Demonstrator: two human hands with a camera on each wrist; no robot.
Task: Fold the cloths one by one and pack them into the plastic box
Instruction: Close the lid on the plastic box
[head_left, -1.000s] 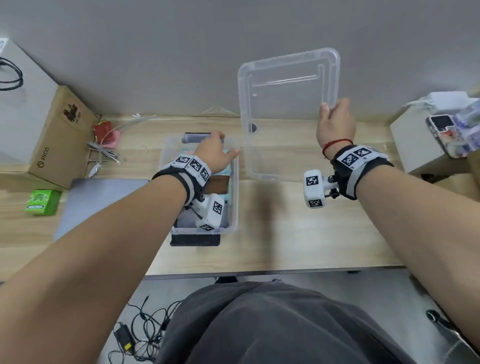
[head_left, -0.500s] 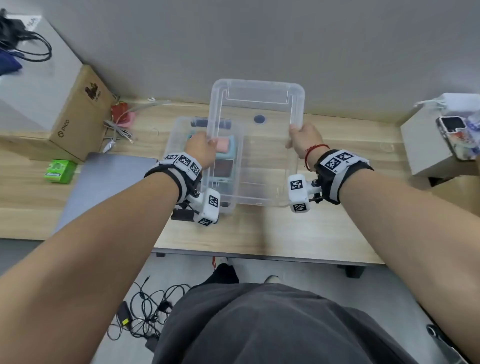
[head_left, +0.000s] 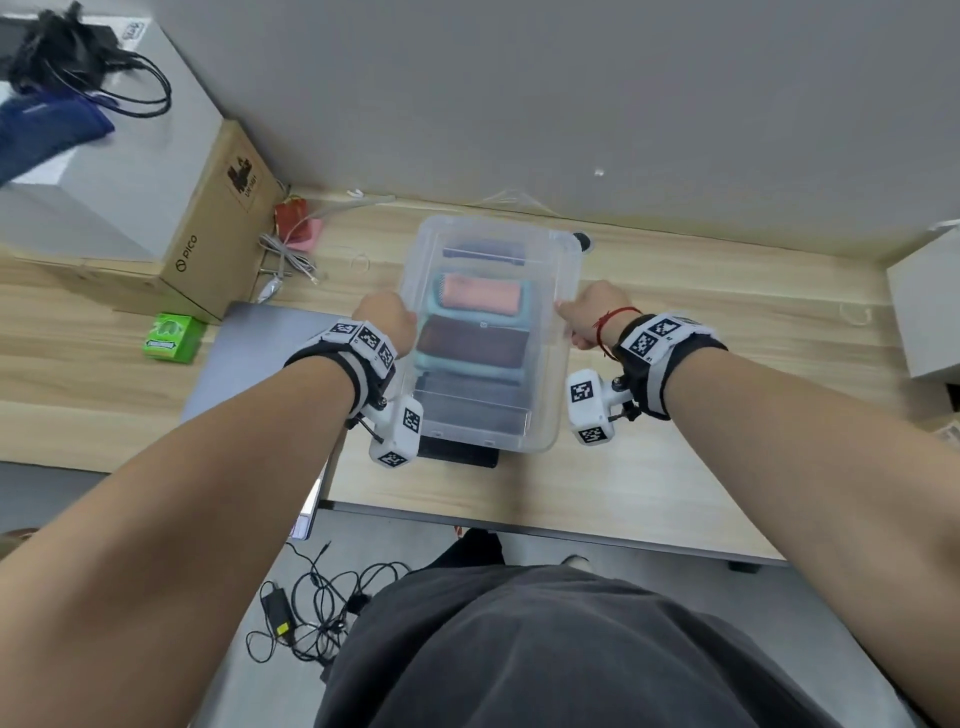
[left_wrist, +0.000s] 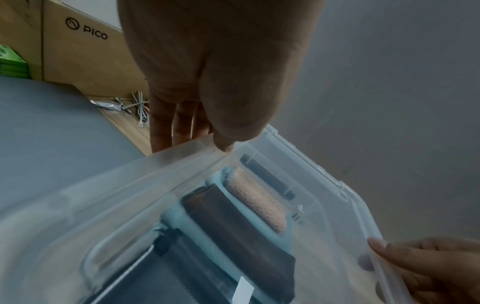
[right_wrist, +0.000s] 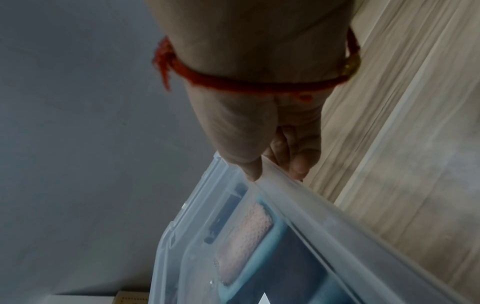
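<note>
A clear plastic lid (head_left: 553, 275) lies over the clear plastic box (head_left: 540, 439) on the wooden desk. Through it I see folded cloths: a pink one (head_left: 480, 295) at the far end, a brown one (head_left: 470, 344) in the middle, teal cloth (head_left: 470, 373) around them and a dark grey one (head_left: 470, 402) nearest me. My left hand (head_left: 387, 322) pinches the lid's left edge, thumb on top (left_wrist: 223, 144) and fingers (left_wrist: 179, 125) beneath. My right hand (head_left: 589, 317) pinches the right edge (right_wrist: 283, 185) the same way.
A grey laptop (head_left: 260, 353) lies left of the box, with a green packet (head_left: 169, 338), a cardboard box (head_left: 208, 228) and loose cables (head_left: 288, 257) beyond. A black slab (head_left: 457, 453) sticks out under the box. A white block (head_left: 924, 306) stands at the right. Bare desk lies between.
The lid, held upright at the right by my right hand a second ago, has been swung left and lowered over the box. My left hand left the box and took the lid's left edge.
</note>
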